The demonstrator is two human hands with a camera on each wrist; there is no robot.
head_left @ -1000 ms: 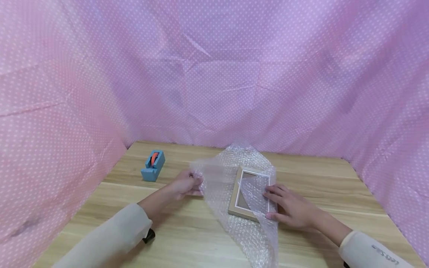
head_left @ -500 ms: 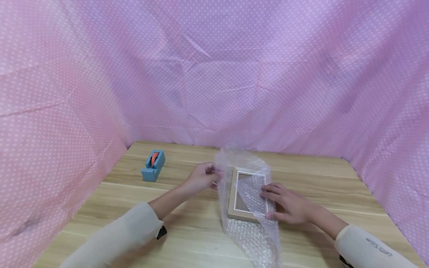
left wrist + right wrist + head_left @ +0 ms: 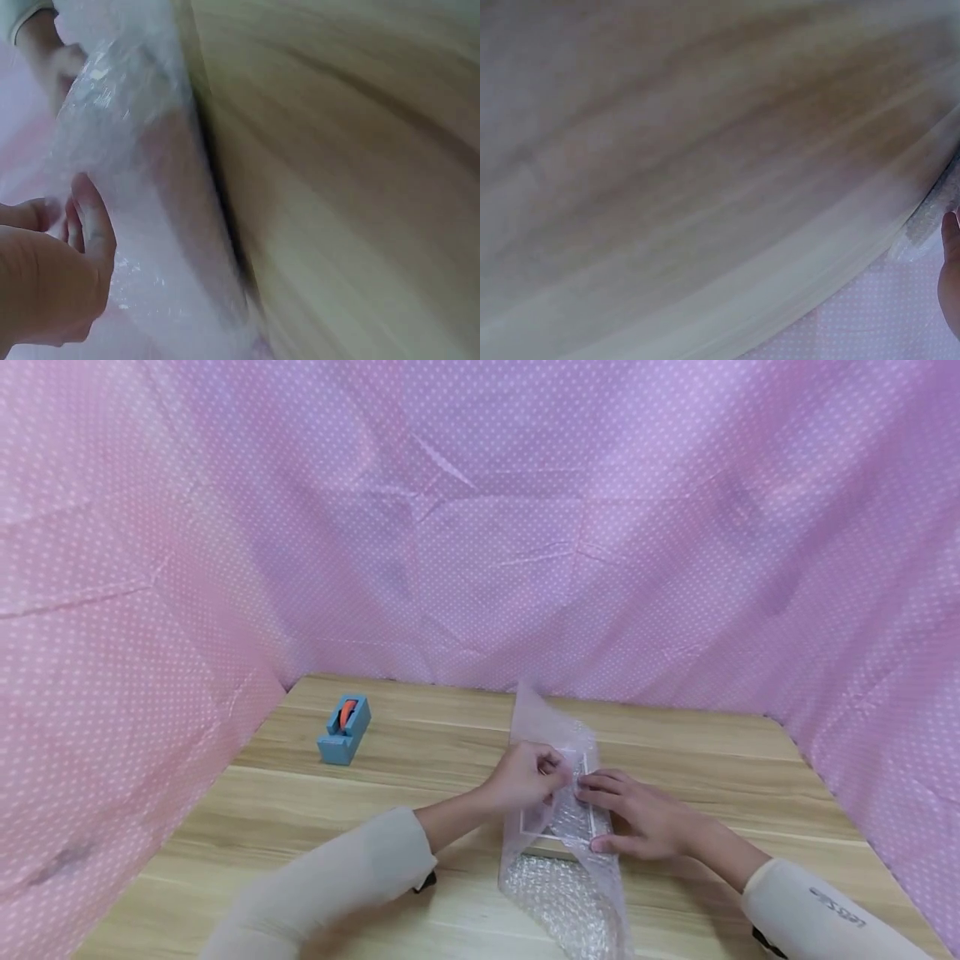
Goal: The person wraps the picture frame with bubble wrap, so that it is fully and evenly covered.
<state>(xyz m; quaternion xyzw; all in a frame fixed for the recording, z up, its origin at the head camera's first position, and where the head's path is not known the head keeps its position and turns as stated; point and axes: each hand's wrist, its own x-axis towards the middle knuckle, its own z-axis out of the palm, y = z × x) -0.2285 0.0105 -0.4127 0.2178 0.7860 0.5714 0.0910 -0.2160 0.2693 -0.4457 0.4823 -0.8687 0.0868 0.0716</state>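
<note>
A picture frame (image 3: 551, 849) with a pale wooden border lies on a sheet of bubble wrap (image 3: 551, 893), flaps of which come over it from both sides. My left hand (image 3: 525, 781) pinches the edge of the left flap between thumb and fingers, above the middle of the frame. Over the frame's right side, my right hand (image 3: 645, 814) presses the other flap down with its fingers spread. In the left wrist view the bubble wrap (image 3: 142, 217) stretches past my left hand (image 3: 64, 274). Only part of my right hand (image 3: 950, 277) enters the right wrist view.
A blue tape dispenser (image 3: 343, 739) with an orange roll stands at the left back of the wooden table (image 3: 420, 727). Pink dotted cloth (image 3: 480, 568) hangs behind the table and along both sides.
My left hand has moved right, drawing the left flap of bubble wrap across the frame, which it now largely covers. My right hand has stayed nearly in place, shifting slightly left.
</note>
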